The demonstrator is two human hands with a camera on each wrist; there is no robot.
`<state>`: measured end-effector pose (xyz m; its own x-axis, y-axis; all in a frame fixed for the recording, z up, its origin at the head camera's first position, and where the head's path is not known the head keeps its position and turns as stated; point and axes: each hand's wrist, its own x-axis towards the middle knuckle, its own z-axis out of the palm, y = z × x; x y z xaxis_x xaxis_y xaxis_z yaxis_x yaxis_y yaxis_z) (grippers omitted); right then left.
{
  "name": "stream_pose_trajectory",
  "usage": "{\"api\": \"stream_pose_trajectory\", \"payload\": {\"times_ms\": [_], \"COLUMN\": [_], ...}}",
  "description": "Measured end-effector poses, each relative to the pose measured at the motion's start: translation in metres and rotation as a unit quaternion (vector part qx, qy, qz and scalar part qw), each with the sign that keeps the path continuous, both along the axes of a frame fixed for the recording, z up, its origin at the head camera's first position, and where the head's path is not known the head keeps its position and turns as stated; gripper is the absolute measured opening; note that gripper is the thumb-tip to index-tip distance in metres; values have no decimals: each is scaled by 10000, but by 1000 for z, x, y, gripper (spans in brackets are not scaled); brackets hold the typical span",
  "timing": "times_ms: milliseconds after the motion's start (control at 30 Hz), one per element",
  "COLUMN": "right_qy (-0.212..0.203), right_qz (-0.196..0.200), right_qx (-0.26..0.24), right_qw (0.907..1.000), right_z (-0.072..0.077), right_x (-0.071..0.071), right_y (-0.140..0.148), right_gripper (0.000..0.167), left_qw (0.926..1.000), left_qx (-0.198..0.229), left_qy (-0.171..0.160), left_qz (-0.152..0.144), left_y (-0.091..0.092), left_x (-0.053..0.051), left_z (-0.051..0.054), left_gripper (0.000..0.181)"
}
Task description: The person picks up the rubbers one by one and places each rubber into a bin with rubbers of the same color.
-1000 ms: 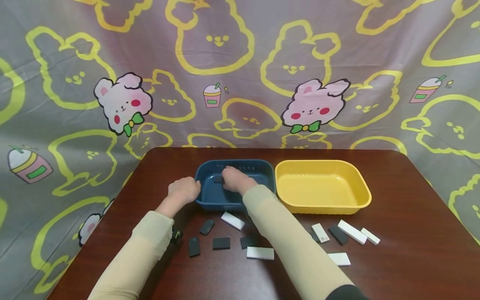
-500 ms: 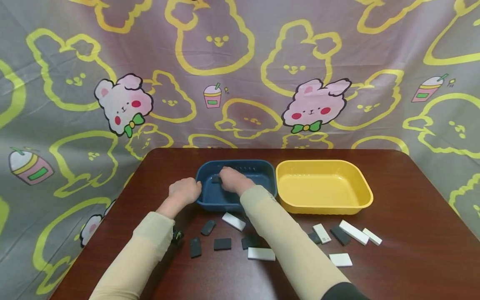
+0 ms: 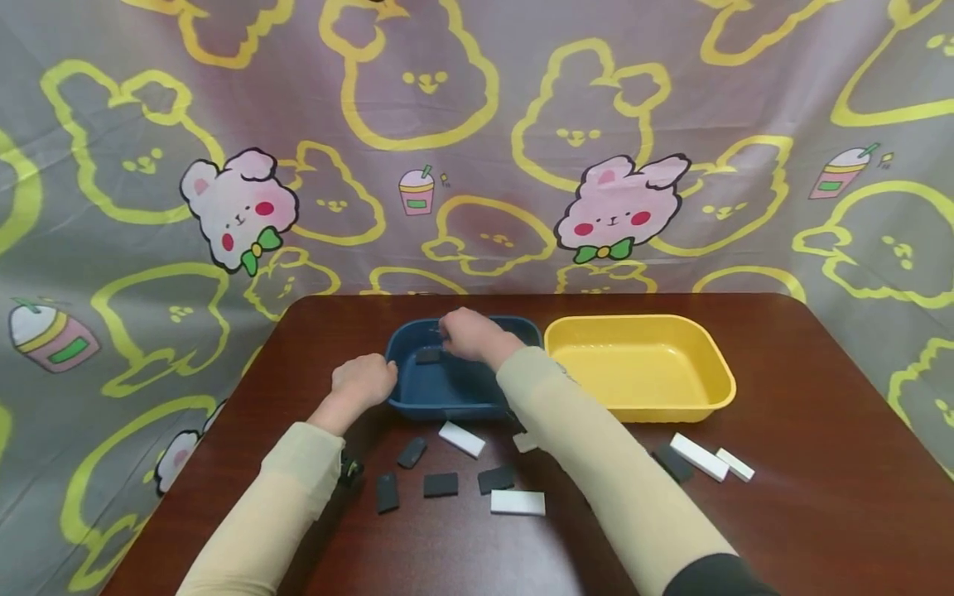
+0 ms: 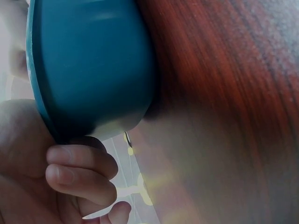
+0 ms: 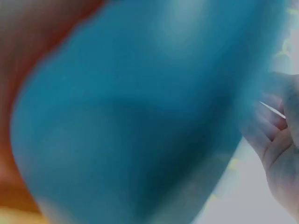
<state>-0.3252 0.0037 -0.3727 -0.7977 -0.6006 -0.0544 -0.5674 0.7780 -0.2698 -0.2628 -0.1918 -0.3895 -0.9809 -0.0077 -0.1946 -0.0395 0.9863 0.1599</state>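
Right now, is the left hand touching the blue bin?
Touching. The left wrist view shows the left hand gripping the blue bin at its rim, fingers curled, with no gap visible there.

On the dark brown wooden table [image 3: 805,397], a blue rectangular plastic bin [image 3: 440,411] stood just left of a yellow rectangular plastic bin [image 3: 641,415], with a flat black rectangular block [image 3: 428,356] inside the former, the left hand [image 3: 363,380] at its left rim, the right hand [image 3: 475,335] over it, loose black blocks [image 3: 440,485] and white oblong blocks [image 3: 517,502] before both, and a cartoon-print cloth [image 3: 499,174] behind.
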Motion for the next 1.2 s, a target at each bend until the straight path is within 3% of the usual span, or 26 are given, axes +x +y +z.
{"api": "stream_pose_trajectory", "payload": {"times_ms": [133, 333, 567, 767, 833, 1033, 1200], "right_qy": [139, 836, 1368, 1981, 2040, 1855, 1639], "right_qz": [141, 524, 1277, 2257, 2461, 2942, 3163], "right_qx": [33, 435, 746, 1226, 1295, 1378, 1224], "right_qw": [9998, 9942, 9795, 9459, 9387, 9274, 9264], "right_z": [26, 60, 73, 62, 57, 34, 6], "right_x": [2, 15, 45, 80, 93, 129, 146], "right_y": [20, 38, 58, 80, 83, 86, 84], "right_gripper": [27, 24, 25, 23, 23, 19, 20], "left_qw": [10000, 10000, 10000, 10000, 10000, 9999, 9999], "left_qx": [25, 16, 4, -15, -27, -7, 41], "left_qy": [-32, -71, -82, -90, -90, -100, -120], "left_qz": [-38, -14, -5, -2, 18, 49, 60], "left_y": [0, 0, 0, 0, -1, -1, 1], "left_x": [0, 0, 1, 0, 0, 0, 1], "left_z": [1, 3, 2, 2, 2, 2, 2], "left_gripper": [44, 45, 44, 44, 44, 44, 45]}}
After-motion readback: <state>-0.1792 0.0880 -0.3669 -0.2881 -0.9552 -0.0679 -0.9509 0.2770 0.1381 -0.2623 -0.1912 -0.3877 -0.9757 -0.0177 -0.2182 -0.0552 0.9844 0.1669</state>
